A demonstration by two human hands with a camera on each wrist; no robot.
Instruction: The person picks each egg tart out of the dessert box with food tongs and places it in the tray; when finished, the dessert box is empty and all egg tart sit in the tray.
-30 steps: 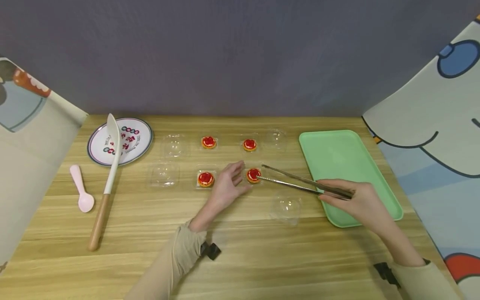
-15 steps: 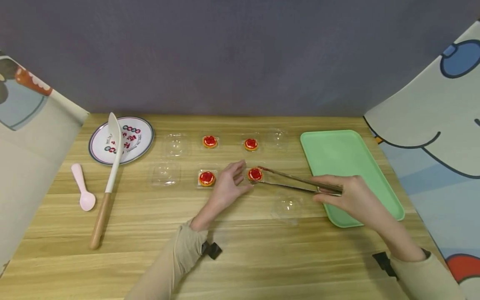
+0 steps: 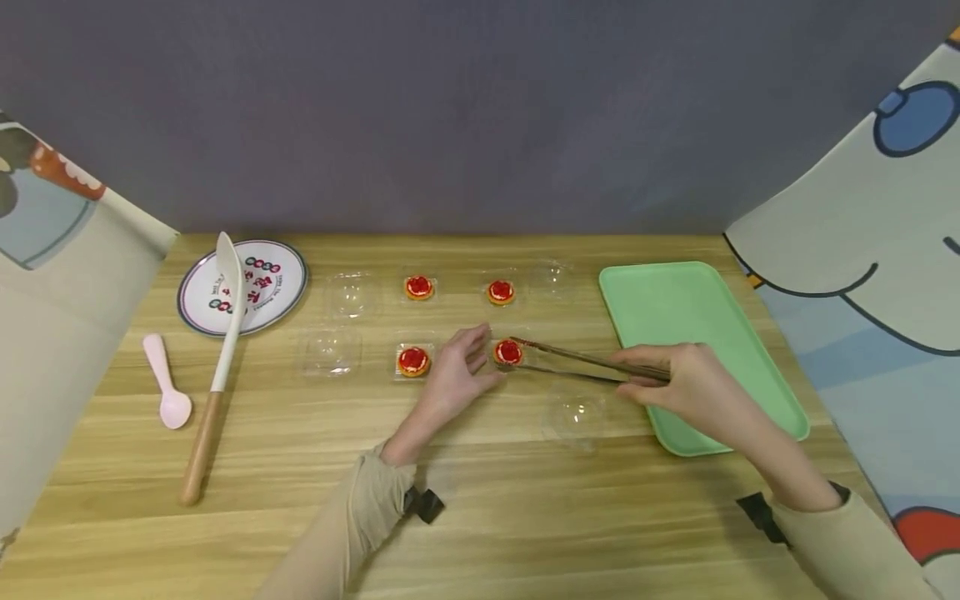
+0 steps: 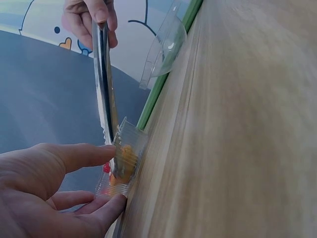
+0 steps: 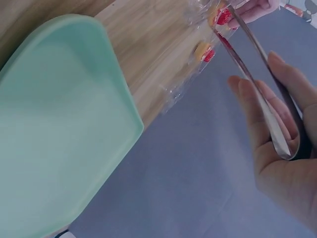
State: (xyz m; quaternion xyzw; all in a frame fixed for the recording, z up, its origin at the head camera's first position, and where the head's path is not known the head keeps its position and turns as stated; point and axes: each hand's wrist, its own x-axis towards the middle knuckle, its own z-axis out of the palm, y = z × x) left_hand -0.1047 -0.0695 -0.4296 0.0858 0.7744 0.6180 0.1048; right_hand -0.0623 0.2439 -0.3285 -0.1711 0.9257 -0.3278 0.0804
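My left hand (image 3: 455,375) holds the edges of a clear plastic box (image 4: 132,134) between thumb and fingers. In that box sits a small round tart (image 3: 507,352) with an orange-yellow crust and red-and-white topping. From the right, my right hand (image 3: 693,387) grips metal tongs (image 3: 577,356) near their bent end. Their tips lie on either side of this tart, one at its far edge and one at its near edge. In the left wrist view a tong tip reaches down beside the crust; whether both tips touch it I cannot tell.
Three similar tarts stand nearby: front left (image 3: 413,361), back left (image 3: 419,287) and back right (image 3: 500,292). Clear domed lids (image 3: 577,417) lie around them. A green tray (image 3: 686,308) is at right. At left are a plate (image 3: 281,283), a long wooden-handled spoon (image 3: 202,450) and a pink spoon (image 3: 174,408).
My right hand has moved left with the tongs. One tip was over the tart's right side; now the tips are on both sides of it. The left hand has hardly moved.
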